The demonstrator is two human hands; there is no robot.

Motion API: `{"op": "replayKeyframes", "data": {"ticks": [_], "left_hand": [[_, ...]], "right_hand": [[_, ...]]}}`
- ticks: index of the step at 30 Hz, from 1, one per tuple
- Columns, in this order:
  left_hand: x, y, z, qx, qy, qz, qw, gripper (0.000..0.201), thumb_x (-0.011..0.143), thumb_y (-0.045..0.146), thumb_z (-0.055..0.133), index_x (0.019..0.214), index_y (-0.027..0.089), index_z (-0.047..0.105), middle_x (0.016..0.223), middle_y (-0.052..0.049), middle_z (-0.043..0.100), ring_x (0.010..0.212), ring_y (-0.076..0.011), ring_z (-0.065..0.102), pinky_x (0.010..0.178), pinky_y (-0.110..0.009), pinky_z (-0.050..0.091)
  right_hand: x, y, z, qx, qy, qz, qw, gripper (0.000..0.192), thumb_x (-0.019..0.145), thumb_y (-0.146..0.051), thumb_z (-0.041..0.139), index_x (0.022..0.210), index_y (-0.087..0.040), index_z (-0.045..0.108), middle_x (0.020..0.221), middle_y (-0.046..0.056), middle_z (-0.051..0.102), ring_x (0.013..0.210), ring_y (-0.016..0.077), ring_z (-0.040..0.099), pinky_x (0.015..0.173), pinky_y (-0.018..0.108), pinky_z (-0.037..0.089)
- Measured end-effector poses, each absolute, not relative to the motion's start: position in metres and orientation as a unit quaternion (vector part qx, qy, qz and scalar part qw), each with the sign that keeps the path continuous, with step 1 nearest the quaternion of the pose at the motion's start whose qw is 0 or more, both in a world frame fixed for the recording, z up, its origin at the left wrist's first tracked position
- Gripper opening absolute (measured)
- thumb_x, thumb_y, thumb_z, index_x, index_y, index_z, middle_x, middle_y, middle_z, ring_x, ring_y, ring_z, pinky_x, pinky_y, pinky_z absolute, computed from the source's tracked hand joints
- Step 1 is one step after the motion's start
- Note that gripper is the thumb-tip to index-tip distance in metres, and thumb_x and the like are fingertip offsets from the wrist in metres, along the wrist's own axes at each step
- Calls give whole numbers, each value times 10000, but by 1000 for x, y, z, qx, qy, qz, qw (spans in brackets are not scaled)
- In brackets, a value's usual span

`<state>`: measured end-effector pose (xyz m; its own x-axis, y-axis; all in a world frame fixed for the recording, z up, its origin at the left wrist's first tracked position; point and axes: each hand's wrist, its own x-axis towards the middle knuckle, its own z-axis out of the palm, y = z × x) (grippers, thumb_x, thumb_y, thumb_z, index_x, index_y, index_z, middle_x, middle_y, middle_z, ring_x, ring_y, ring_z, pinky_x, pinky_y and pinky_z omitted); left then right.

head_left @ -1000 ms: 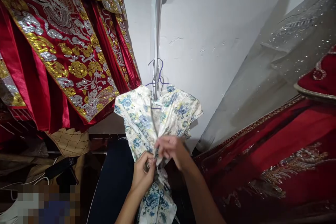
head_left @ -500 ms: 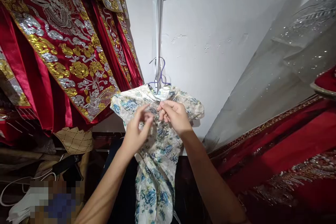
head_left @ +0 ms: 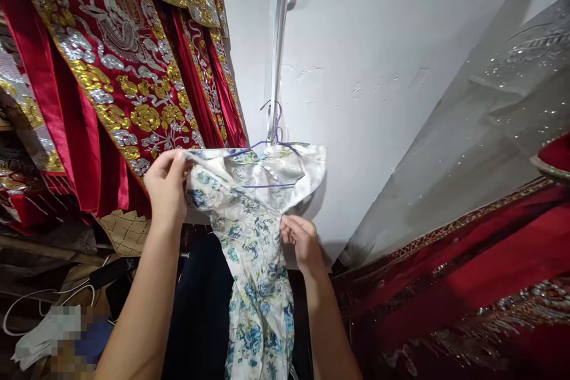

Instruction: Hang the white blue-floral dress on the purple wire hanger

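A small white dress with blue and yellow flowers [head_left: 249, 231] hangs on a thin purple wire hanger [head_left: 272, 138] hooked to a pale vertical strip on the white wall. My left hand [head_left: 167, 187] pinches the dress's left shoulder edge and holds it out sideways. My right hand [head_left: 300, 240] grips the fabric at the right side, just below the sleeve. The front of the dress is spread open between both hands, showing its pale lining and the hanger's lower bar.
Red robes with gold and silver embroidery [head_left: 116, 71] hang close at the left. A grey sequinned garment [head_left: 481, 124] and red embroidered cloth [head_left: 467, 285] fill the right. White cables [head_left: 40, 303] and clutter lie at the lower left, dark cloth [head_left: 200, 309] behind the dress.
Both hands rose from the dress's waist to its collar, then parted: the left pulled the shoulder out to the left, the right dropped to the right side, spreading the dress open.
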<state>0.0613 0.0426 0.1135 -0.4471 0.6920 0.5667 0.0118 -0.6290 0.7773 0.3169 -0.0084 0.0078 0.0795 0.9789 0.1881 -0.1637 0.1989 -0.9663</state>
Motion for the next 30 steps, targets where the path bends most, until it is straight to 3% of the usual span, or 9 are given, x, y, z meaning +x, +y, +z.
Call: {"op": "replayKeyframes", "data": {"ticks": [7,11,14,16,18,21,24,27,30], "left_hand": [[98,25,-42,303,411,767,389,191,851,367,649,873,184,600,705,11,604,654,-140,591,682,-311,508],[123,8,-84,249,400,769,431,202,800,378,714,837,197,631,723,-20,629,668,-169,637,709,-330,528],[114,2,-70,214,369,783,453,227,767,384,739,851,202,634,800,-31,655,756,-187,665,795,-353,541],[109,-7,-46,232,329,777,484,257,767,396,747,887,194,643,887,-46,669,850,-201,666,836,-350,535],[113,-23,-19,308,292,744,516,254,813,409,722,908,185,651,965,-61,664,914,-208,649,845,-329,519],[132,-48,12,499,310,644,490,214,913,399,628,890,191,668,1021,-67,647,958,-208,622,874,-309,489],[144,-58,26,626,337,580,398,225,966,390,546,1098,253,666,1278,-83,577,1223,-249,531,1051,-350,406],[137,-46,28,690,329,524,376,433,989,450,476,1397,307,492,1507,-78,417,1403,-267,376,1162,-386,291],[119,-32,22,776,317,356,414,426,988,512,433,1229,213,615,1205,-82,644,1111,-263,594,988,-344,446]], "right_hand": [[307,-54,-4,-402,-467,528,584,322,891,-406,614,644,-201,633,504,-22,498,468,120,389,508,285,241],[313,-60,-11,-355,-506,524,586,418,868,-401,631,501,-231,523,445,-41,350,435,125,296,492,303,250],[315,-58,-15,-339,-490,489,637,453,876,-460,584,502,-250,437,474,-40,288,469,149,298,503,315,287],[311,-55,-15,-375,-496,443,645,334,887,-472,574,647,-240,574,586,-1,453,577,188,439,591,344,391],[303,-52,-16,-408,-544,410,608,218,861,-447,637,902,-239,684,855,54,637,836,255,578,804,399,463],[288,-53,-19,-361,-609,484,514,421,724,-378,792,1124,-320,674,1129,33,684,1099,314,595,994,427,442],[282,-55,-11,-272,-565,621,470,527,589,-309,866,1079,-343,673,967,-10,709,926,280,654,817,374,520],[296,-46,20,-252,-552,665,436,433,584,-309,847,978,-251,678,792,-7,669,706,204,609,659,315,493],[320,-20,65,-291,-661,538,434,199,616,-208,787,711,-176,616,632,-29,555,562,113,473,523,228,367]]}}
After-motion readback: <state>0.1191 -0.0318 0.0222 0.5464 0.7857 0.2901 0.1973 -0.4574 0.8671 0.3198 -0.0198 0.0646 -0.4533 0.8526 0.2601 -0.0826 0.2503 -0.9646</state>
